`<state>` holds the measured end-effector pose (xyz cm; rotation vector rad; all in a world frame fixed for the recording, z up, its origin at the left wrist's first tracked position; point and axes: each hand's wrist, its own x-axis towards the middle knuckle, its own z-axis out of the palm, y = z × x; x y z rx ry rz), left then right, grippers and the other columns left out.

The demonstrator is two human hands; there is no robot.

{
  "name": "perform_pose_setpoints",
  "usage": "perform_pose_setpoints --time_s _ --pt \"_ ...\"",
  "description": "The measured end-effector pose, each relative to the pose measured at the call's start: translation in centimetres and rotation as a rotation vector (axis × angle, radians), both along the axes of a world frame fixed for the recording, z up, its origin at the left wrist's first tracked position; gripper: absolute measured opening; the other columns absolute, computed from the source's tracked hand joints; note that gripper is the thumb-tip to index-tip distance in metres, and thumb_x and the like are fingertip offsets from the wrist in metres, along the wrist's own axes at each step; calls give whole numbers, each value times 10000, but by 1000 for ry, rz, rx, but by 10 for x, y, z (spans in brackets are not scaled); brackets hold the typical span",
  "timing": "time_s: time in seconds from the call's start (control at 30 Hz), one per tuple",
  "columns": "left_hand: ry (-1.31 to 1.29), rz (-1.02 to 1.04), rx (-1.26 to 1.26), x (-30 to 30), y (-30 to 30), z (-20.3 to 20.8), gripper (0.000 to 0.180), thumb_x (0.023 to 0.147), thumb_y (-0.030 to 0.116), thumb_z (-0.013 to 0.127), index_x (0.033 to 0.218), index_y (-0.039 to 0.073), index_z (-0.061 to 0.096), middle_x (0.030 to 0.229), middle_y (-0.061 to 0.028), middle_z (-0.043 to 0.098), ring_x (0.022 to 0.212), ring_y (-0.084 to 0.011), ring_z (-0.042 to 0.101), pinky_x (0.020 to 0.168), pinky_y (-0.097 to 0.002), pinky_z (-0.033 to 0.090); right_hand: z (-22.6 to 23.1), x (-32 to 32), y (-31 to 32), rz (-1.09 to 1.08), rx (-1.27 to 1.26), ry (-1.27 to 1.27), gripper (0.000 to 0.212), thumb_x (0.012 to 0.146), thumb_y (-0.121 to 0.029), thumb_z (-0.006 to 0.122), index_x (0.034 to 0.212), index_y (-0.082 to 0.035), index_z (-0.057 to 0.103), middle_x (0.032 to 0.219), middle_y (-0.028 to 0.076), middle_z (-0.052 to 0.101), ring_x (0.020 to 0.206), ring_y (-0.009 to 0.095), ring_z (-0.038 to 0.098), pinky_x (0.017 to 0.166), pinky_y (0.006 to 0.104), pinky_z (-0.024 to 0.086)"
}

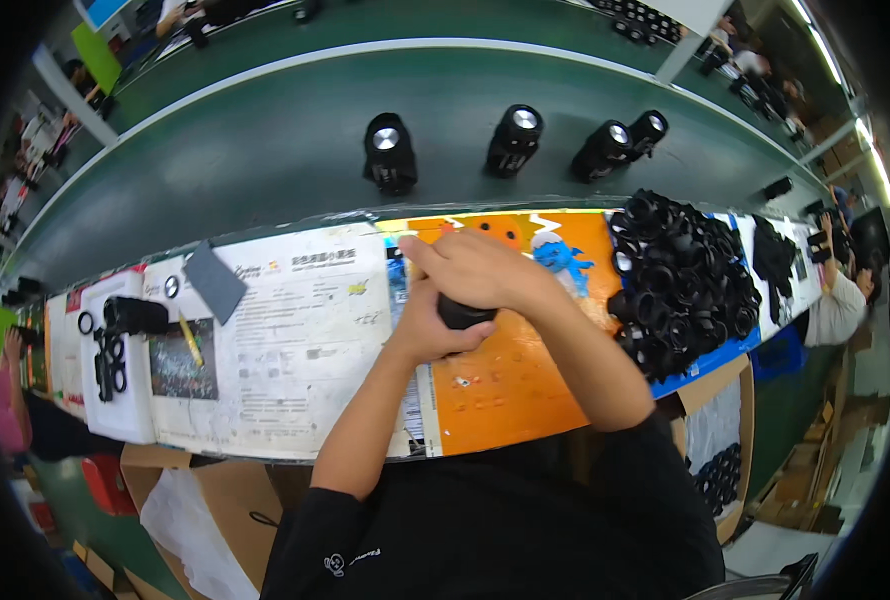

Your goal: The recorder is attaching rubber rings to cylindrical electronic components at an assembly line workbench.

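Both hands meet over the orange board (505, 390) in front of me. My left hand (430, 325) is wrapped round a black cylindrical piece (458, 313), its thumb lying across the near side. Over the far end of that piece, my right hand (470, 268) is closed from above. Most of the piece is hidden by the fingers, so its exact kind does not show. Close to my right forearm lies a large heap of black ring-shaped parts (680, 280) on a blue tray (710, 365).
Several black cylinders with silver round ends (390, 155) stand on the green conveyor (295, 130) beyond the table. To the left, a white foam tray (125, 410) holds a black cylinder and rings. A grey cloth (215, 283) and a yellow pen (191, 338) lie nearby. Open cardboard boxes (230, 500) stand below.
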<state>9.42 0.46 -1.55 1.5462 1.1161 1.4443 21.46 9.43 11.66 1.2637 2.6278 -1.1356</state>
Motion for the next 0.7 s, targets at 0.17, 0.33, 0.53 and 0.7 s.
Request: perform_pose_setpoints --time_s 0.17,0.33,0.53,0.7 --pt "-194 -220 -233 5 -2 32 626 683 259 962 1227 40 742 1194 -96 776 1082 -212 755 953 -357 601 1 6 -8 -20 62 -22 485 1039 -354 466 1029 20 774 1037 268 771 986 458 726 939 546 552" --pt "-147 -268 -304 2 -3 30 775 679 295 1006 1326 29 673 1240 -100 759 1123 -210 737 987 -352 586 -2 11 -16 -133 82 38 446 1022 -346 509 1011 15 770 1027 262 771 971 468 720 914 540 560" --pt "182 -344 -560 -20 -11 37 983 708 347 1037 1505 52 544 1361 -178 720 1274 -301 711 1120 -405 534 -19 64 17 -299 733 593 167 992 -164 698 1026 -26 787 1007 186 778 911 385 746 879 485 585" --pt "-271 -234 -495 -36 -17 25 909 776 260 1010 1510 50 518 1293 -205 728 1179 -303 761 1014 -392 610 8 242 185 -612 1271 133 348 922 -122 718 1266 -135 771 1319 211 715 1245 416 658 1076 532 523"
